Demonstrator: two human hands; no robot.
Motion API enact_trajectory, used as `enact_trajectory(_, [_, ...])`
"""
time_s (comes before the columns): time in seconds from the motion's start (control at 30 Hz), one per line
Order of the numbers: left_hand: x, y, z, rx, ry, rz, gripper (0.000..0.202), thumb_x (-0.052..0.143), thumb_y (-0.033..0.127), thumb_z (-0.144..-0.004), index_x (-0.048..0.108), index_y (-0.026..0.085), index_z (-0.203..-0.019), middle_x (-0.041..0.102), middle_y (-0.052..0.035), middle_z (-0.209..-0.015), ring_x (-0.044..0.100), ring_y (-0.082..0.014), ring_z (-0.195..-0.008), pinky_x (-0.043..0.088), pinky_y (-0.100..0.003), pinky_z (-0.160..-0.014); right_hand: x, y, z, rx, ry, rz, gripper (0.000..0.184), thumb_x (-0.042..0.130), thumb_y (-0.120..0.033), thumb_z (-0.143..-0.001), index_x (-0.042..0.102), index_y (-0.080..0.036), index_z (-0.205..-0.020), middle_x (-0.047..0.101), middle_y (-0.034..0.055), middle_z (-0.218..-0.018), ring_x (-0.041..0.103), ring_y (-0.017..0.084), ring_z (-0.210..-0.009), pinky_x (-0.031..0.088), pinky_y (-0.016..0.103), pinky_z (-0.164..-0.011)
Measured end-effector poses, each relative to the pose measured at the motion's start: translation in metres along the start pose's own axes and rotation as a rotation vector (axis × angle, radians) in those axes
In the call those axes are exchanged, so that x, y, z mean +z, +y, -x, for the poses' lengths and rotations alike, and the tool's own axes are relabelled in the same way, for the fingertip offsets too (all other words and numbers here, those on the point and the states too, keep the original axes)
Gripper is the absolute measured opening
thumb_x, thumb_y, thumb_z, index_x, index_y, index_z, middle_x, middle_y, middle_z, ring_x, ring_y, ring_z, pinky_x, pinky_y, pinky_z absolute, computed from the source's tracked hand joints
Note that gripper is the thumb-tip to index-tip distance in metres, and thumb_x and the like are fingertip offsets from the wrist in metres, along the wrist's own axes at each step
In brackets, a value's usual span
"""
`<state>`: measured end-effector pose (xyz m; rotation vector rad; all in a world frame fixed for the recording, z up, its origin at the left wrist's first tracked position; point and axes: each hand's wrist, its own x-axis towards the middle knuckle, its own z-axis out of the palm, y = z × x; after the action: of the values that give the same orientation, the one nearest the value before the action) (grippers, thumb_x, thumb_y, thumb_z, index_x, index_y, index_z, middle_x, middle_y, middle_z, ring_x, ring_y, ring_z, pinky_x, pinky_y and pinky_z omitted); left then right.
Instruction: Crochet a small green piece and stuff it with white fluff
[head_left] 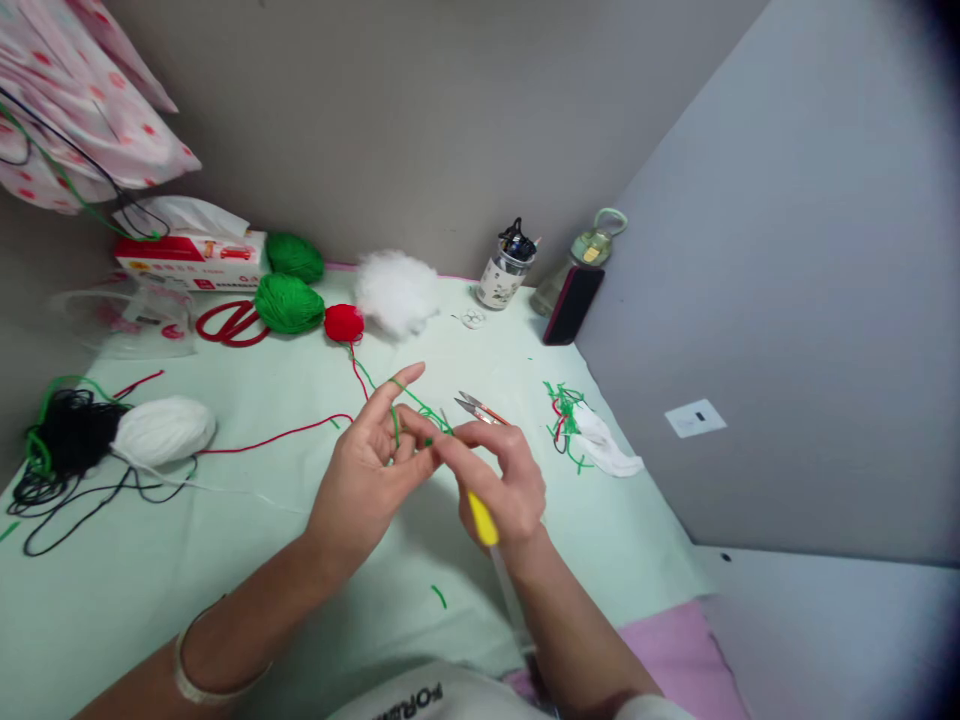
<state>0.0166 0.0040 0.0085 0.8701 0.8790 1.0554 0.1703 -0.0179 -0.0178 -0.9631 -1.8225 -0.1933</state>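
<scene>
My left hand [373, 455] is raised over the table with its index finger stretched out and green yarn [422, 406] looped round it. Its thumb and another finger pinch the yarn near a small green piece [429, 441]. Close against those fingertips, my right hand [504, 482] is closed round a crochet hook with a yellow handle [482, 518]. The hook's tip is hard to make out among the yarn and fingers. Just beyond the right hand lie thread snips [480, 406], their blades pointing up and left.
Green yarn balls [290, 303], a red ball [344, 323] and white stuffing [397, 290] stand at the back. White yarn [166, 430] and tangled black yarn [79, 435] lie left. Right are yarn scraps [566, 410], a phone [574, 305], a bottle [592, 247] and a pen jar [504, 277].
</scene>
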Motion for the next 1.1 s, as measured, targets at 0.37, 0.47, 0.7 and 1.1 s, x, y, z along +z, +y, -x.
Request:
enact_trajectory(0.37, [-0.006,0.004,-0.004,-0.173,-0.090,0.213,0.059,0.086,0.024,-0.082,0.065,0.023,-0.137,0.063,0.0052,-0.079,0.053,-0.0066,-0.066,0.043,-0.019,-0.067,-0.003,0.006,-0.017,0.579,0.068,-0.692,0.018,0.061,-0.030,-0.101,0.075,-0.022,-0.095,0.076,0.0060,-0.090,0.071,0.019,-0.078,0.060,0.034,-0.067])
enact_trajectory(0.47, [-0.005,-0.003,-0.003,-0.101,-0.063,0.138,0.062,0.086,0.025,-0.083,0.063,0.027,-0.140,0.069,0.0032,-0.089,0.061,-0.0098,-0.082,0.046,-0.020,-0.076,0.001,0.002,-0.013,0.473,0.056,-0.521,0.016,0.060,-0.021,-0.101,0.076,-0.023,-0.102,0.078,0.0062,-0.094,0.073,0.020,-0.087,0.061,0.036,-0.073])
enact_trajectory(0.7, [-0.005,-0.003,-0.005,-0.236,-0.091,0.325,0.047,0.084,0.022,-0.085,0.071,0.020,-0.130,0.056,0.0098,-0.062,0.040,-0.0020,-0.050,0.050,-0.019,-0.074,-0.005,0.001,-0.010,0.221,0.026,-0.273,0.029,0.061,-0.009,-0.097,0.077,-0.027,-0.113,0.077,0.0081,-0.103,0.070,0.020,-0.089,0.059,0.036,-0.076])
enact_trajectory(1.1, [0.001,-0.001,-0.002,-0.065,-0.061,0.124,0.032,0.080,0.029,-0.086,0.077,0.022,-0.118,0.049,0.0087,-0.059,0.043,-0.0071,-0.054,0.043,-0.023,-0.066,0.000,0.005,-0.015,0.717,0.089,-0.783,0.014,0.066,-0.026,-0.099,0.081,-0.027,-0.098,0.075,0.0018,-0.089,0.067,0.015,-0.078,0.053,0.031,-0.071])
